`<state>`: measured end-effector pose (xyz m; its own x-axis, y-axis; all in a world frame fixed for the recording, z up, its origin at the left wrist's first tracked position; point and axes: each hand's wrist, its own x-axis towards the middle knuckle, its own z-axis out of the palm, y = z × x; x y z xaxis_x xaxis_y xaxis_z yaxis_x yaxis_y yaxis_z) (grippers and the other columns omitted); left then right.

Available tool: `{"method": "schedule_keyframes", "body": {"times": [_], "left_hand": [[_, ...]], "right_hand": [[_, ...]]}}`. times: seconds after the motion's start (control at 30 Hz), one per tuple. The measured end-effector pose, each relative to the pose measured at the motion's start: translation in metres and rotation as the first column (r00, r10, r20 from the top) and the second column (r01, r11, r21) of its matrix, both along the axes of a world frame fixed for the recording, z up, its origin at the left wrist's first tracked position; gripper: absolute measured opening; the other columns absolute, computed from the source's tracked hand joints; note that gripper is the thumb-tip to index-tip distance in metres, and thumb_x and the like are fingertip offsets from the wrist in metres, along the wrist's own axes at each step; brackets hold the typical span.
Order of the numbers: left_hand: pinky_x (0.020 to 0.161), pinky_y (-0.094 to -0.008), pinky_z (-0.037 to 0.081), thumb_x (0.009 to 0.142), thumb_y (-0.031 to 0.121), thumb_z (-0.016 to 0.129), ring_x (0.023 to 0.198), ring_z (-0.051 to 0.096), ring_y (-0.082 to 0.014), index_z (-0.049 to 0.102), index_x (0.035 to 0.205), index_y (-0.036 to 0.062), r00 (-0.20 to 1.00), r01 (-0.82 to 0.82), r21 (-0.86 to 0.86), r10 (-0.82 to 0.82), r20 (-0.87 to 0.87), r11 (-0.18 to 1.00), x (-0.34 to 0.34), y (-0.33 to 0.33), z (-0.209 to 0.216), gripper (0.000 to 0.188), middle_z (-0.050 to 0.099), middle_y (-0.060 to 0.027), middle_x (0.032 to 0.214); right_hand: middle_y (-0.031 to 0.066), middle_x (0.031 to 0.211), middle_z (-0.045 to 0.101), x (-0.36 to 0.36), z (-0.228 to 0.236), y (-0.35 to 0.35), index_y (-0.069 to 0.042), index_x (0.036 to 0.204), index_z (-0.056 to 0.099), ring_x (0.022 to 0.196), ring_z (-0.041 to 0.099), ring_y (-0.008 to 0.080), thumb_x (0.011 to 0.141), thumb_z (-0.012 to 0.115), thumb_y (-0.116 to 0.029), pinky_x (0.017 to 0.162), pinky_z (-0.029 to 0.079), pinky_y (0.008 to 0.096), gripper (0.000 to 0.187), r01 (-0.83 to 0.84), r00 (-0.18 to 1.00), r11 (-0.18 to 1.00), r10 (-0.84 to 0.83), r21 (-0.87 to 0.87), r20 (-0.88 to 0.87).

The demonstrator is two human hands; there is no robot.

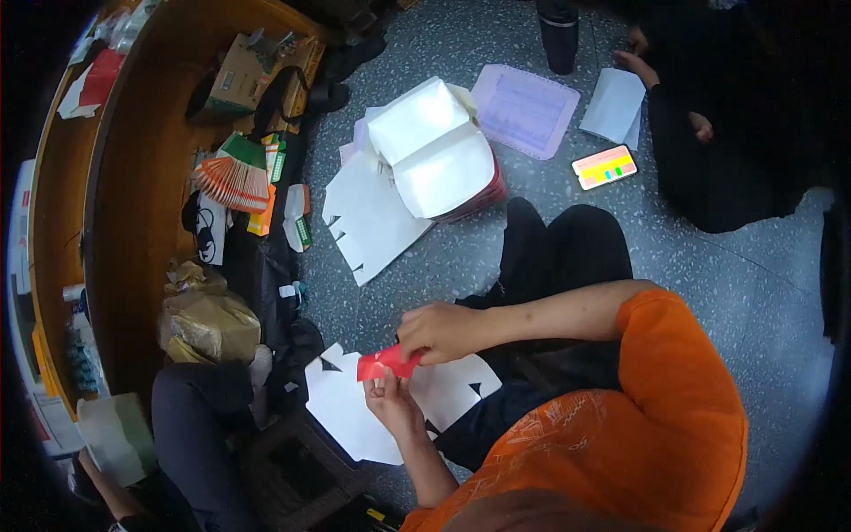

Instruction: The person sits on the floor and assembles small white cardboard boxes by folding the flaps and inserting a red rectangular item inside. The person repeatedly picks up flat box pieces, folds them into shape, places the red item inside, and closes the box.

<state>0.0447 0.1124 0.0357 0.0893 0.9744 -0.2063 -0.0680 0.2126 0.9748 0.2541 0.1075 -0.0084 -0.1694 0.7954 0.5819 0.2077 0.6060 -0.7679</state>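
So both hands are on a small red card [388,363] held out in front of the chest, just above a flat white cutout [355,412] lying on the lap and floor. The right hand [441,331] is closed over the card's right end, pinching it between thumb and fingers. The left hand [390,397] comes up from below with its fingertips pressed against the card's lower edge, lightly closed on it rather than fully wrapped.

Looks to me like the folding or creasing stage: the card is half bent, one end tipped up, not flat and not yet a finished shape. I'd guess whatever comes next needs the left fingers to keep the lower edge steady while the right hand presses the crease down cleanly, since the piece is small and would slip easily.

Around it: a stack of folded white boxes [434,151] further out on the speckled floor [727,275], more flat white sheets [372,222] beside it, and a fan of red-edged cards [232,182] over by the wooden bench [133,177]. Another person's hand [640,66] rests near white paper [613,105] at the top.
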Motion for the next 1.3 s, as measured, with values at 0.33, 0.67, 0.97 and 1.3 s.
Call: {"method": "schedule_keyframes", "body": {"times": [0.33, 0.67, 0.97, 1.3], "left_hand": [[0.094, -0.0362, 0.059, 0.104, 0.004, 0.057, 0.11, 0.07, -0.0253, 0.046, 0.146, -0.0047, 0.983, 0.179, -0.017, -0.179, 0.04, 0.984, 0.031, -0.01, 0.004, 0.044, 0.067, -0.019, 0.125], [0.119, -0.0481, 0.032, 0.076, 0.014, 0.086, 0.149, 0.037, -0.0406, 0.065, 0.143, 0.0179, 0.02, 0.943, -0.191, -0.618, -0.786, 0.274, -0.028, 0.021, 0.12, 0.07, 0.042, -0.0238, 0.159], [0.078, -0.0255, 0.053, 0.095, 0.011, 0.074, 0.082, 0.066, -0.0117, 0.07, 0.107, -0.004, 0.735, 0.483, -0.172, -0.504, -0.453, 0.859, -0.055, 0.055, 0.029, 0.019, 0.074, -0.0074, 0.099], [0.088, -0.0259, 0.051, 0.085, -0.008, 0.07, 0.102, 0.058, -0.0144, 0.056, 0.124, 0.0022, 0.801, 0.48, -0.127, -0.493, -0.339, 0.868, -0.002, 0.045, -0.023, 0.043, 0.058, -0.0062, 0.111]], "right_hand": [[0.0111, 0.087, 0.063, -0.01, 0.003, -0.001, -0.005, 0.097, 0.067, 0.089, 0.064, 0.0315, 0.091, 0.072, -0.033, 0.076, 0.053, 0.0444, 0.029, 0.179, 0.984, 0.954, -0.179, -0.241, 0.023], [0.0191, 0.112, 0.067, 0.028, -0.01, 0.037, -0.003, 0.116, 0.063, 0.104, 0.064, 0.0269, 0.105, 0.053, -0.049, 0.093, 0.05, 0.0388, 0.049, -0.151, 0.746, 0.572, -0.468, -0.806, -0.473], [0.0138, 0.108, 0.061, -0.014, 0.013, -0.005, -0.004, 0.107, 0.064, 0.104, 0.058, 0.0353, 0.099, 0.063, -0.024, 0.093, 0.045, 0.0447, 0.022, 0.08, 0.991, 0.99, -0.092, -0.119, -0.101], [0.0136, 0.113, 0.055, -0.009, 0.012, -0.016, -0.008, 0.103, 0.069, 0.104, 0.055, 0.035, 0.095, 0.067, -0.026, 0.089, 0.047, 0.0491, 0.02, -0.032, 0.979, 0.973, 0.077, -0.229, 0.19]]}}
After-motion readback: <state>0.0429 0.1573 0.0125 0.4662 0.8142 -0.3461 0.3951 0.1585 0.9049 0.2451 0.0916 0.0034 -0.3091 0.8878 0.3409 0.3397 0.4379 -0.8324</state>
